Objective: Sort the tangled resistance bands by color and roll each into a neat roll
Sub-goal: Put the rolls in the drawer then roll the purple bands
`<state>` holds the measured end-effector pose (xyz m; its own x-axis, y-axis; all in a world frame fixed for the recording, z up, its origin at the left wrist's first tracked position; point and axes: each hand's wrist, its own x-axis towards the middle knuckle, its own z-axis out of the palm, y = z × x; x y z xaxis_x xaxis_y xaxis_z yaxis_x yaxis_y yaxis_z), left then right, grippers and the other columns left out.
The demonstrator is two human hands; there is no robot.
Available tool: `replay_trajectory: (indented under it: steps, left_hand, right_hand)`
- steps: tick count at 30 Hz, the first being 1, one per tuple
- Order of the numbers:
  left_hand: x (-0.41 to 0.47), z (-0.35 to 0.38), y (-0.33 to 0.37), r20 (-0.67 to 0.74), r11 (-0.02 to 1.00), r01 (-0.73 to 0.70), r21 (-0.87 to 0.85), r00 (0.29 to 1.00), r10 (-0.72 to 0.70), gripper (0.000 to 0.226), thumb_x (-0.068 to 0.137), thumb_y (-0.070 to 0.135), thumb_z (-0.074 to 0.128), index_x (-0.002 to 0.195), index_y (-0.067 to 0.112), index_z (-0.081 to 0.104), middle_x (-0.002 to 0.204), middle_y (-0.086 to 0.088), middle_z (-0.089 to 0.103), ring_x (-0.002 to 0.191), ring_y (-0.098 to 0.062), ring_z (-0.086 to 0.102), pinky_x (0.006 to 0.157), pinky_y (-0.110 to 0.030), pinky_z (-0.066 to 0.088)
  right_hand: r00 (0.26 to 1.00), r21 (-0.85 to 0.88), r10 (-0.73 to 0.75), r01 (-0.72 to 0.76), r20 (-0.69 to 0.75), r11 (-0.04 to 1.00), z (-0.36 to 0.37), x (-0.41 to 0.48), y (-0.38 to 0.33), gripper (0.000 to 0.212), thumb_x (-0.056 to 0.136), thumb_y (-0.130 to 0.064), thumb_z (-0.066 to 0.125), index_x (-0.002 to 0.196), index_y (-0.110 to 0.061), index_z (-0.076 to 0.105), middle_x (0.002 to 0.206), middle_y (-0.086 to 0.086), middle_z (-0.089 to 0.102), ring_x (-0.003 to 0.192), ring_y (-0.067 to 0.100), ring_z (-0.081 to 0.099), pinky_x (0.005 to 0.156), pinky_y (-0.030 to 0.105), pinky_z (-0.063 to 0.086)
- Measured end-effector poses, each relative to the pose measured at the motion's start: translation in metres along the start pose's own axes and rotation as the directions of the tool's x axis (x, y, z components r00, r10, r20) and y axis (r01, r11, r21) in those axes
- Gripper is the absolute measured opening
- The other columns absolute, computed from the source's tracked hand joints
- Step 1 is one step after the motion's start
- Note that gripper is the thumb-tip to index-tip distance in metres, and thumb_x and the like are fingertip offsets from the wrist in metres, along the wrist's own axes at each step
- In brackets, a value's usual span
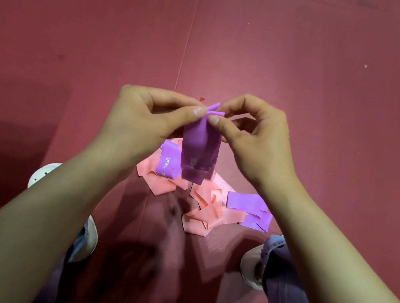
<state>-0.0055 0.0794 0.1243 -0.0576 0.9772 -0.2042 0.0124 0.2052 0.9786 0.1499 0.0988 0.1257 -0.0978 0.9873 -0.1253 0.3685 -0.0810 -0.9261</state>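
Two bare hands met at the centre of the frame over a dark red floor mat [307, 76], holding a purple band [199, 151] by its top edge. The left hand [144, 118] pinched the band's upper left corner between thumb and forefinger. The right hand [255, 136] pinched the upper right corner the same way, with its other fingers [245, 103] curled above. The two thumbs sat just beside each other, and the band's top edge stuck up in small folds between them. The band hung straight down from the grip in several layers, with faint print near its lower end, which hung over the pile below.

In the lower middle of the frame, a tangle of pink bands [200, 213] lay on the mat. A second purple band [168, 162], marked with white lettering, curled over the left part of the pile and was partly hidden behind the held band. A third purple band [250, 207] lay crumpled at the pile's right edge, touching the pink ones.

A white shoe [41, 172] showed at lower left behind the left forearm. A second white shoe [249, 268] showed at lower right, beneath a blue jeans leg [286, 279]. A thin seam [186, 46] ran down the mat from the top of the frame toward the hands.
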Motion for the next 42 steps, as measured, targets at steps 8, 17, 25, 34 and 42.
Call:
replay_trajectory:
  steps: [8, 17, 25, 34, 42]
  left_hand:
    - [0.002, -0.001, -0.001, -0.055, 0.987, -0.047, 0.154, 0.997, 0.056, 0.021, 0.078, -0.001, 0.074, 0.082, 0.019, 0.075, 0.08, 0.007, 0.075, 0.074, -0.01, 0.071, 0.074, -0.025, 0.058]
    - [0.002, -0.004, -0.01, -0.12, 0.998, 0.063, -0.017, 0.991, -0.065, 0.033, 0.075, 0.002, 0.077, 0.102, 0.018, 0.069, 0.086, -0.004, 0.076, 0.082, -0.014, 0.073, 0.077, -0.025, 0.057]
    - [0.012, -0.015, -0.045, -0.198, 0.994, 0.102, -0.036, 0.974, -0.107, 0.019, 0.082, 0.001, 0.07, 0.079, 0.02, 0.075, 0.074, 0.001, 0.075, 0.074, -0.016, 0.067, 0.081, -0.031, 0.058]
    - [0.027, -0.078, -0.118, -0.542, 0.989, 0.086, 0.123, 0.84, -0.005, 0.028, 0.081, 0.008, 0.069, 0.076, 0.035, 0.072, 0.068, 0.022, 0.07, 0.076, -0.006, 0.063, 0.085, -0.033, 0.055]
    - [0.035, -0.085, -0.168, -0.53, 0.977, 0.154, 0.147, 0.846, -0.053, 0.027, 0.081, -0.002, 0.067, 0.1, 0.017, 0.07, 0.092, -0.004, 0.071, 0.081, -0.009, 0.063, 0.084, -0.029, 0.053]
  right_hand:
    - [0.999, 0.021, -0.034, 0.035, -0.019, 0.999, 0.003, 0.001, 0.001, 0.027, 0.079, -0.006, 0.073, 0.068, -0.022, 0.054, 0.061, -0.004, 0.056, 0.057, 0.009, 0.048, 0.052, 0.011, 0.036]
    - [0.996, 0.101, -0.037, 0.045, -0.08, 0.994, 0.009, 0.004, 0.004, 0.028, 0.079, -0.005, 0.073, 0.068, -0.02, 0.053, 0.058, -0.008, 0.056, 0.057, 0.007, 0.051, 0.057, 0.015, 0.041]
    - [0.987, 0.235, 0.142, -0.156, 0.077, 0.959, 0.026, 0.015, 0.033, 0.017, 0.082, -0.011, 0.073, 0.085, -0.016, 0.057, 0.066, -0.006, 0.064, 0.064, 0.005, 0.057, 0.065, 0.018, 0.046]
    - [0.751, 0.029, 0.617, -0.639, 0.234, 0.768, 0.097, 0.021, 0.164, 0.022, 0.091, 0.002, 0.054, 0.108, -0.001, 0.067, 0.077, -0.006, 0.057, 0.064, 0.001, 0.048, 0.056, 0.01, 0.043]
    - [0.7, -0.042, 0.668, -0.682, 0.254, 0.73, 0.177, 0.041, 0.224, 0.035, 0.088, 0.003, 0.058, 0.122, -0.004, 0.062, 0.1, 0.003, 0.057, 0.078, 0.011, 0.051, 0.065, 0.011, 0.04]
